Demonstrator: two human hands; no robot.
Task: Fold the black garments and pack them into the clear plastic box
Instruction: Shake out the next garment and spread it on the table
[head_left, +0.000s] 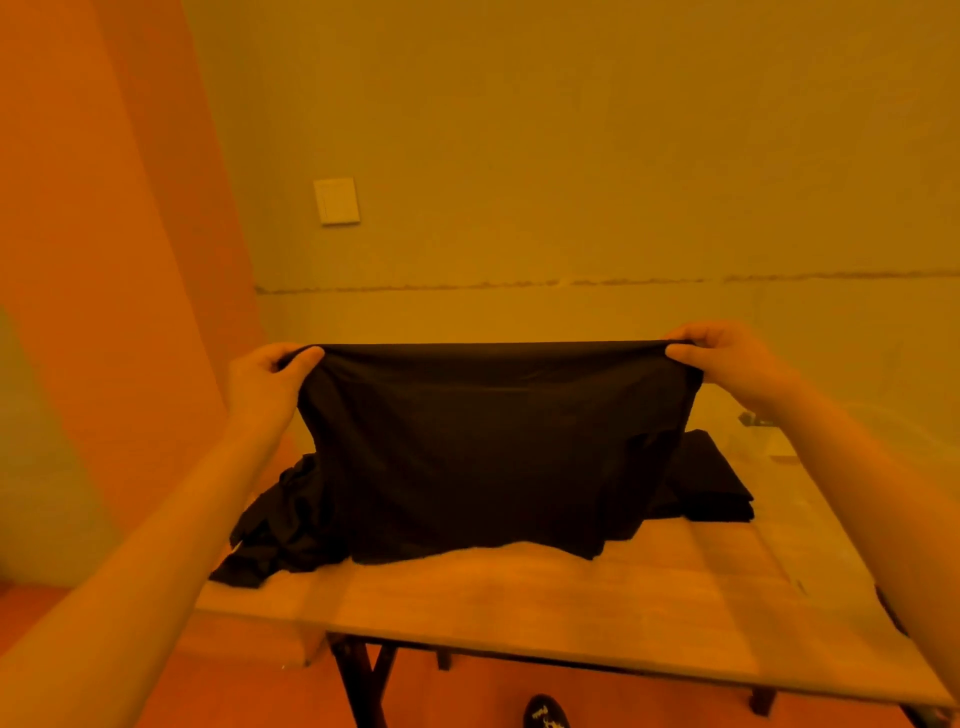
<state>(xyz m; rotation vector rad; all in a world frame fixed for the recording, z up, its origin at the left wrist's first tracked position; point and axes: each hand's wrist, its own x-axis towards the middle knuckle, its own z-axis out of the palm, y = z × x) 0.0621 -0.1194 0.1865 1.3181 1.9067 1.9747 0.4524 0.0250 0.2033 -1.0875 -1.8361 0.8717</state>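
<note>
Shoe (545, 713) at the bottom edge, dark, on the orange floor under the desk (519, 597). Desk top is pale wood, near edge running across below my forearms, dark legs showing beneath.

My arms reach forward from both lower corners. Between them hangs a black garment (483, 447), held up by its top edge, stretched nearly straight from hand to hand. Its lower hem touches the desk and bunches slightly there.

Left hand (265, 374): fingers and thumb curled, pinching the garment's upper left corner. Right hand (727, 358): same, fingers curled over the upper right corner, thumb pressed under.

Behind the held garment on the left, a crumpled heap of black cloth (270, 525) lies on the desk, reaching its left edge. On the right, partly hidden by the garment, a folded black stack (711, 483) sits flat on the desk.

Farther right, a clear plastic box (779, 441) stands on the desk, faint and hard to make out; cannot tell what is in it.

Beyond the desk, a plain wall with a pale switch plate (336, 200) up left, all under heavy orange-yellow light.
</note>
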